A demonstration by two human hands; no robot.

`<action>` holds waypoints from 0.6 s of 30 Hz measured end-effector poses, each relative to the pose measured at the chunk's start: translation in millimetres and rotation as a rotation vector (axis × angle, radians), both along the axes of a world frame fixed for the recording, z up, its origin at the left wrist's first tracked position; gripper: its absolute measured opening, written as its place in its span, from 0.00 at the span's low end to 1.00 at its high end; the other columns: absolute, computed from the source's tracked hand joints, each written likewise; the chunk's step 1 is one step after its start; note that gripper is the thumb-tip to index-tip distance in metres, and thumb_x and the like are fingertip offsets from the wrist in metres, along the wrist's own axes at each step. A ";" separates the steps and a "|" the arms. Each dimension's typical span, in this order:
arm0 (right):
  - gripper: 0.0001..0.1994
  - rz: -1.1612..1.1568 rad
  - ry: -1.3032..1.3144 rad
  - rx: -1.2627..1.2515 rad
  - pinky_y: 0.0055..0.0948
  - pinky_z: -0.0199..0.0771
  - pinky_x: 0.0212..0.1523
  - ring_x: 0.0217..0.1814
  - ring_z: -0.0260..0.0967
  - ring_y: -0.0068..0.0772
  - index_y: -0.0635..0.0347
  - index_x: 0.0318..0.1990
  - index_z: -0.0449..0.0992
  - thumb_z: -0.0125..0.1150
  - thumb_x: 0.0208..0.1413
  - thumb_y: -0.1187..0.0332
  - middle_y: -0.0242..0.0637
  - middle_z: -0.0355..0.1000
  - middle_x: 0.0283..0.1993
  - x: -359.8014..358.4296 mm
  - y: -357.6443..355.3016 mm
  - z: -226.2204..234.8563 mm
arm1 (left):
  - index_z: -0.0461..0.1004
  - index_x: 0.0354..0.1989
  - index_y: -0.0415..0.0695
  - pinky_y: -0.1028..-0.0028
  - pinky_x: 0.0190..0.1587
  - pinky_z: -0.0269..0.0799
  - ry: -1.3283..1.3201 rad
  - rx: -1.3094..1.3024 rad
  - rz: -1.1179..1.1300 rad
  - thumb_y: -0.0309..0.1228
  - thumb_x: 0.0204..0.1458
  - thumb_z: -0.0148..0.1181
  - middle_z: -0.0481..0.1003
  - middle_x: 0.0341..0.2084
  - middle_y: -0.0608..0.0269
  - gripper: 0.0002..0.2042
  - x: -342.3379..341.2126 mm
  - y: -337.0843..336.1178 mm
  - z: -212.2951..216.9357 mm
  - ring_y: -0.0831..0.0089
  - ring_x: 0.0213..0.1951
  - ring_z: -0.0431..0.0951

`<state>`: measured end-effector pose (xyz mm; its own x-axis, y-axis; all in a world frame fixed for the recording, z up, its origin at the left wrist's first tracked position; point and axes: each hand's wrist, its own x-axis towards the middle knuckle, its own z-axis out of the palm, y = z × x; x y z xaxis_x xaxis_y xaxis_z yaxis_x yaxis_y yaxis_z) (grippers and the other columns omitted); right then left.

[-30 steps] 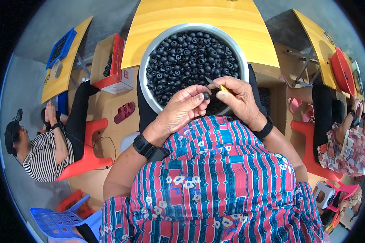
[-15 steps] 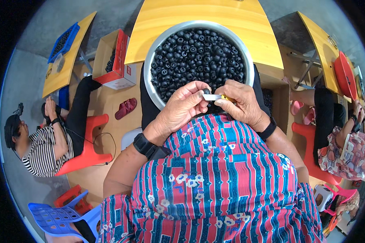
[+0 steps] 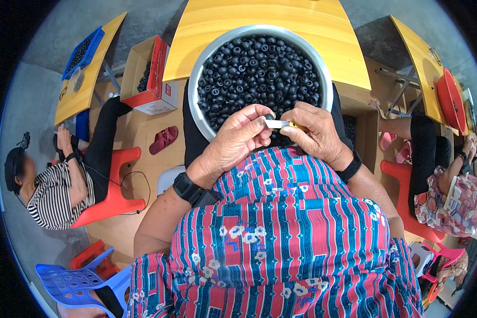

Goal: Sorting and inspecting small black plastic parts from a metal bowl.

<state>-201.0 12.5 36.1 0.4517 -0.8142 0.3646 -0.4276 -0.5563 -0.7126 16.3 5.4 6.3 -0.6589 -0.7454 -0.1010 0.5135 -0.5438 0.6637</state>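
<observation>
A wide metal basin (image 3: 195,108) full of small round black pieces, many with a hole in them, rests between me and the table. Over its near rim my left hand (image 3: 243,129) pinches one round black piece (image 3: 269,116) between thumb and fingers. My right hand (image 3: 314,131) grips a knife with a yellow handle (image 3: 298,126). Its short flat blade (image 3: 276,124) points left and lies against or just beside the black piece; exact contact is hard to see.
Ahead stands a yellow wooden table (image 3: 259,11). At left are a red-and-white cardboard box (image 3: 156,90), a dark red slipper (image 3: 163,140) and a seated person (image 3: 63,185). Another person (image 3: 453,196) sits at right, near a red basin (image 3: 450,100). A blue plastic chair (image 3: 71,281) is behind left.
Both hands stay together over the basin's near rim. The black piece and blade have shifted only slightly; my grips look the same.
</observation>
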 end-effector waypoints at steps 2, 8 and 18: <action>0.09 -0.090 -0.035 -0.018 0.37 0.70 0.32 0.31 0.71 0.47 0.63 0.32 0.76 0.61 0.53 0.66 0.44 0.71 0.27 3.0 -0.4 -3.1 | 0.68 0.48 0.42 0.78 0.42 0.70 0.023 -0.007 -0.016 0.32 0.60 0.55 0.70 0.37 0.68 0.11 0.1 -0.9 -2.3 0.83 0.38 0.70; 0.10 -0.193 -0.245 0.172 0.31 0.71 0.39 0.36 0.73 0.37 0.67 0.37 0.77 0.62 0.54 0.68 0.44 0.74 0.33 -0.3 -5.6 -10.7 | 0.68 0.47 0.42 0.78 0.43 0.70 0.017 0.020 -0.025 0.31 0.61 0.54 0.71 0.37 0.68 0.10 1.0 -0.6 -2.4 0.83 0.39 0.71; 0.14 -0.073 -0.281 0.206 0.26 0.73 0.44 0.40 0.75 0.29 0.63 0.43 0.79 0.69 0.47 0.73 0.39 0.77 0.38 10.5 -1.9 -8.3 | 0.66 0.52 0.42 0.78 0.44 0.71 -0.022 0.015 -0.021 0.30 0.61 0.52 0.72 0.41 0.68 0.13 -2.3 0.3 -5.5 0.82 0.41 0.72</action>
